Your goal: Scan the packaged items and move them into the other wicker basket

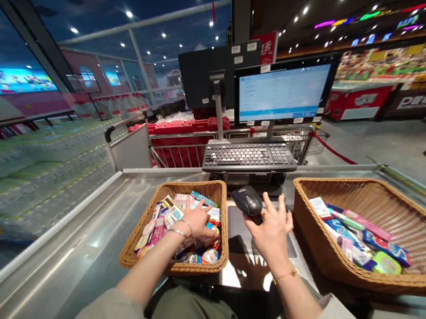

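Observation:
My left hand point(196, 218) reaches into the left wicker basket point(137, 241) and lies with curled fingers on the small colourful packets point(168, 217) that fill it; I cannot see whether it grips one. My right hand point(271, 227) holds a black handheld barcode scanner point(247, 200) by its handle, just above the dark scan plate point(239, 228) between the baskets, with some fingers stretched out. A second wicker basket point(418, 217) stands to the right with several packets point(362, 239) lying in its left part.
A keyboard point(249, 156) and a lit screen point(284, 93) stand behind the scanner on the steel counter point(67, 270). Red crates point(185, 126) sit in a wire trolley beyond. Stacked bottled water lies far left, shop displays far right.

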A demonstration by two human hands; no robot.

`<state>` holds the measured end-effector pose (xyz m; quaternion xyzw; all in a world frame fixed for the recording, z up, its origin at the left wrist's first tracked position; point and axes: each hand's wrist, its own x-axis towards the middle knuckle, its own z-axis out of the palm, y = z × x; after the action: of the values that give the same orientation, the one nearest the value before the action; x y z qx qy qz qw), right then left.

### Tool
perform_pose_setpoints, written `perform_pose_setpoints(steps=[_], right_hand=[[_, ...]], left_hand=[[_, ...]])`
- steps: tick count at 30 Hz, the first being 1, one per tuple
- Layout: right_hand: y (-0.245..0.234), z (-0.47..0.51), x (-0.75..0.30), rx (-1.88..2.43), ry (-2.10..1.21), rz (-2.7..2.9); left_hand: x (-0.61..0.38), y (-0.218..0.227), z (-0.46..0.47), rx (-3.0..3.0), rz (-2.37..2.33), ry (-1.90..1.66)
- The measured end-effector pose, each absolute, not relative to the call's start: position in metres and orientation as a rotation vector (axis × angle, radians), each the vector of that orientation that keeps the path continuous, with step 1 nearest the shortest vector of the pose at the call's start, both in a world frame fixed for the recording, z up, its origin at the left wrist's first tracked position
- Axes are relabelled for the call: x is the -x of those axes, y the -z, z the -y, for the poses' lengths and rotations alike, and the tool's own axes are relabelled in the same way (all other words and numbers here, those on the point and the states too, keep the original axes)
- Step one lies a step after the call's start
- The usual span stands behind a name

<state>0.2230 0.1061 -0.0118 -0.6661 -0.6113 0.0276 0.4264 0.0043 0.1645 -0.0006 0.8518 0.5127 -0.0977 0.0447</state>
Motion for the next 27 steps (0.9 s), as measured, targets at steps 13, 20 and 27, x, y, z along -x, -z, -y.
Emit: perform_pose_setpoints(steps=[13,20,27], right_hand=[[0.008,-0.104,-0.225,1.683,-0.106,1.503],[0.010,-0.105,-0.225,1.679,-0.084,1.509],[0.011,-0.106,-0.225,1.678,-0.084,1.508]], left_hand=[[0.029,0.029,-0.178,-2.397,-1.999,0.060],[0.053,0.021,-0.179,-2.464,-1.725,0.212],[0.059,0.014,-0.189,-2.507,-1.626,0.360]])
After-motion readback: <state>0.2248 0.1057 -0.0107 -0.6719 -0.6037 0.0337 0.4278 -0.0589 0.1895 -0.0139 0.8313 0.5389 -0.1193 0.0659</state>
